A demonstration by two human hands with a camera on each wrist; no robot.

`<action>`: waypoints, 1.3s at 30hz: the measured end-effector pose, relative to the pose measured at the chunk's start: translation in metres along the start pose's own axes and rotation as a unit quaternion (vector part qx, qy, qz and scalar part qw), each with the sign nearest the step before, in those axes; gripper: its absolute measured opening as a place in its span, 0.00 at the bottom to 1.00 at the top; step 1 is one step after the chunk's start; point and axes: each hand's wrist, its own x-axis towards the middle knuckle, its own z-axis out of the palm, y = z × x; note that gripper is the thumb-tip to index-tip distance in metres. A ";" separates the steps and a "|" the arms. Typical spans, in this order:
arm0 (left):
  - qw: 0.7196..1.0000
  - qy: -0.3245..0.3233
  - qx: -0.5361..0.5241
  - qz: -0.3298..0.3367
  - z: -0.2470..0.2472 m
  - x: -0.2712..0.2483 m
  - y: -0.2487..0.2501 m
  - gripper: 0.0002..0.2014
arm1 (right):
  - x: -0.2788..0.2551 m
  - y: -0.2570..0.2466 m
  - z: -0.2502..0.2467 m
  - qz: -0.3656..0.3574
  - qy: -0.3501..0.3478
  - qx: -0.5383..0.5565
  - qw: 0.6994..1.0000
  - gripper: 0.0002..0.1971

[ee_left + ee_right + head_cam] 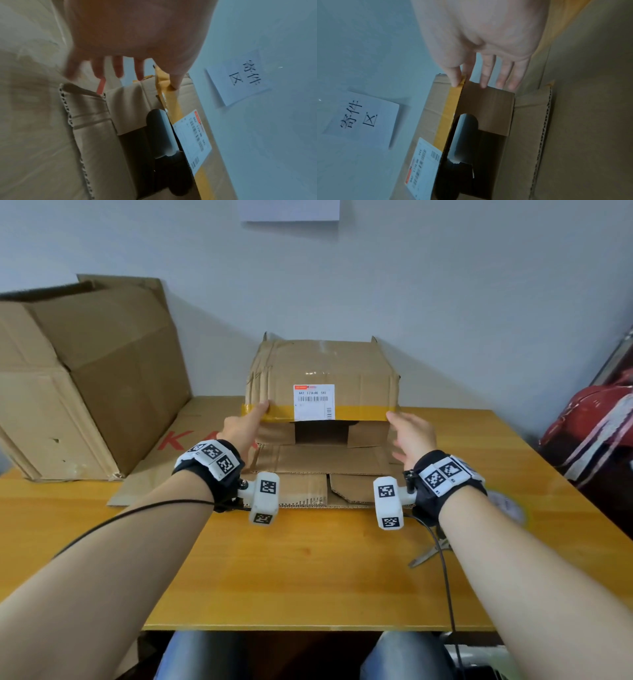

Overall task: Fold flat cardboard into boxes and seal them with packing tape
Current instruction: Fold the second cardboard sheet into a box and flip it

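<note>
While I watch from afar, box (322, 371): stands formed on the bench (308, 570), its near side gaping.
Done: old yellow tape (359, 411) crosses the top.
Left: near flaps unfolded, unsealed.
Left hand (245, 424) grip: thumb presses the tape edge.
Right hand (412, 436) grip: wide, thumb at the box's corner.

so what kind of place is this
Probably a small parcel packing or mailing corner. A brown cardboard box bearing a white shipping label sits on a yellow wooden table, a larger open cardboard carton stands beside it, and a handwritten paper sign hangs on the wall.
</note>
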 end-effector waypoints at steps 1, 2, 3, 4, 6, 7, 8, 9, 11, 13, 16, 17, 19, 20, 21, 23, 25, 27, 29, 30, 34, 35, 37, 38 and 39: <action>1.000 0.005 -0.001 -0.010 -0.001 0.002 -0.002 0.48 | 0.004 0.003 0.001 -0.005 0.004 -0.015 1.000 0.14; 1.000 0.009 -0.006 -0.016 -0.001 0.005 -0.003 0.49 | 0.008 0.006 0.002 -0.004 0.002 -0.028 1.000 0.18; 1.000 0.010 -0.010 -0.020 -0.002 0.006 -0.003 0.49 | 0.010 0.007 0.003 0.008 -0.002 -0.036 0.999 0.20; 1.000 0.009 -0.015 -0.021 -0.003 0.008 -0.002 0.49 | 0.012 0.008 0.004 0.029 -0.007 -0.036 0.999 0.19; 0.999 0.000 -0.036 -0.019 -0.004 0.008 0.002 0.46 | 0.014 0.007 0.006 0.068 -0.017 -0.020 0.997 0.13; 0.999 -0.001 -0.051 -0.016 -0.004 0.008 0.005 0.42 | 0.014 0.005 0.008 0.082 -0.023 -0.006 0.996 0.13; 0.997 -0.001 -0.072 -0.012 -0.004 0.007 0.008 0.38 | 0.014 0.002 0.009 0.093 -0.029 0.013 0.995 0.14; 0.996 0.002 -0.092 -0.010 -0.004 0.006 0.011 0.35 | 0.015 0.000 0.009 0.095 -0.032 0.033 0.994 0.16; 0.992 0.003 -0.123 0.007 -0.004 0.005 0.020 0.31 | 0.020 -0.005 0.008 0.074 -0.031 0.064 0.995 0.23; 0.991 -0.004 -0.129 0.032 -0.004 0.006 0.033 0.30 | 0.026 -0.012 0.008 0.037 -0.028 0.066 0.997 0.33; 0.990 -0.012 -0.123 0.060 -0.003 0.012 0.054 0.28 | 0.029 -0.026 0.010 -0.007 -0.034 0.033 0.999 0.38; 0.992 -0.009 -0.110 0.068 -0.001 0.014 0.060 0.28 | 0.031 -0.029 0.012 -0.016 -0.035 0.019 0.999 0.38; 0.994 -0.018 -0.093 0.063 0.004 0.019 0.070 0.31 | 0.036 -0.037 0.016 -0.021 -0.038 -0.006 0.999 0.40; 0.995 -0.023 -0.079 0.056 0.007 0.020 0.074 0.33 | 0.038 -0.040 0.018 -0.018 -0.044 -0.017 0.999 0.41; 0.996 -0.024 -0.061 0.051 0.011 0.020 0.077 0.35 | 0.040 -0.043 0.020 -0.014 -0.051 -0.024 0.998 0.42; 0.997 -0.014 -0.039 0.062 0.016 0.021 0.081 0.38 | 0.044 -0.047 0.023 -0.002 -0.064 -0.025 0.998 0.41; 0.997 -0.003 -0.034 0.069 0.019 0.024 0.082 0.36 | 0.045 -0.050 0.028 0.010 -0.077 -0.022 0.997 0.35; 0.997 0.001 -0.044 0.069 0.018 0.026 0.073 0.29 | 0.046 -0.050 0.031 0.031 -0.077 -0.019 0.996 0.32; 0.995 -0.003 -0.071 0.067 0.016 0.029 0.056 0.27 | 0.047 -0.046 0.033 0.033 -0.067 -0.030 0.997 0.35; 0.994 -0.004 -0.083 0.070 0.015 0.029 0.047 0.29 | 0.046 -0.042 0.032 0.026 -0.064 -0.029 0.997 0.33; 0.985 0.004 -0.116 0.125 0.008 0.016 0.028 0.16 | 0.033 -0.024 0.030 0.014 -0.071 0.047 0.996 0.20; 0.982 0.005 -0.126 0.141 0.006 0.012 0.025 0.14 | 0.028 -0.021 0.030 -0.001 -0.068 0.066 0.996 0.19; 0.973 -0.008 -0.162 0.166 -0.001 0.005 0.016 0.16 | 0.020 -0.014 0.029 -0.044 -0.062 0.100 0.992 0.17; 0.967 -0.015 -0.183 0.178 -0.004 0.002 0.010 0.19 | 0.016 -0.010 0.028 -0.067 -0.059 0.109 0.990 0.20; 0.962 -0.019 -0.198 0.188 -0.008 0.000 0.002 0.20 | 0.011 -0.005 0.026 -0.090 -0.055 0.117 0.987 0.24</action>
